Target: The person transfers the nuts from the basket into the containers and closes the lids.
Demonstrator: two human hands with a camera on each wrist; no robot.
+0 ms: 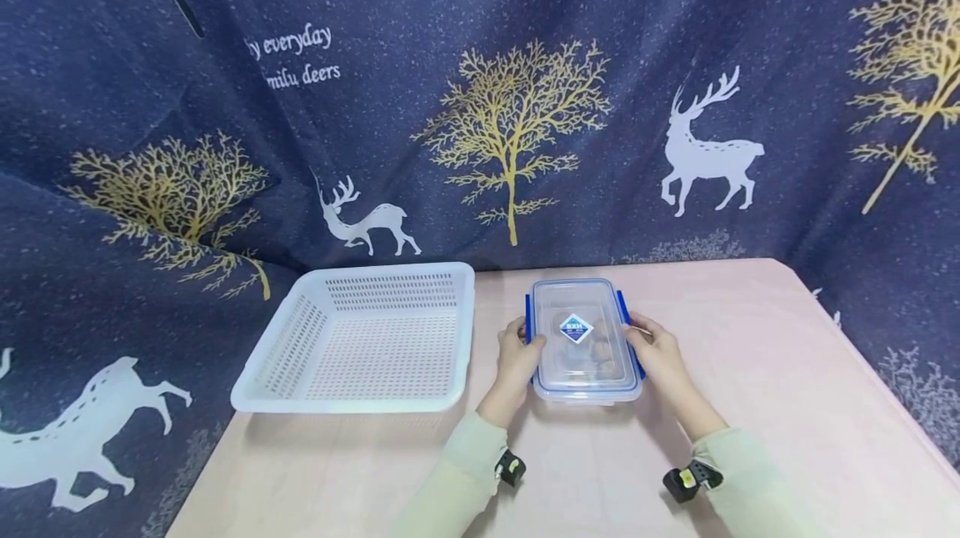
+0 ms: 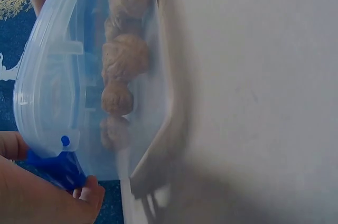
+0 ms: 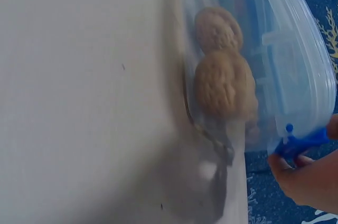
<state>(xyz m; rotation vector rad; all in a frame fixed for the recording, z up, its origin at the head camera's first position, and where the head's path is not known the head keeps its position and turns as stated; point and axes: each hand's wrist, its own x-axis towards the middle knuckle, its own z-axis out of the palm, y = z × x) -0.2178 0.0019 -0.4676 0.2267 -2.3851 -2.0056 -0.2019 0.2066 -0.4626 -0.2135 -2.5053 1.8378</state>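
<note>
A clear lidded food container (image 1: 581, 363) with blue side latches and a diamond-shaped label sits on the table between both hands. Through its wall in the left wrist view, several brown walnuts (image 2: 125, 57) show. At the container's left side my left hand (image 1: 517, 360) grips the edge, thumb over the lid rim and fingers by the blue latch (image 2: 60, 168). On the opposite side my right hand (image 1: 660, 354) holds the edge likewise, its thumb on the rim. The right wrist view shows its fingers around the other blue latch (image 3: 301, 143).
A white perforated plastic basket (image 1: 442, 394) stands to the left of the container on the pale pink table (image 1: 750, 338). Behind the table hangs a dark blue cloth (image 1: 465, 4) printed with deer and gold trees.
</note>
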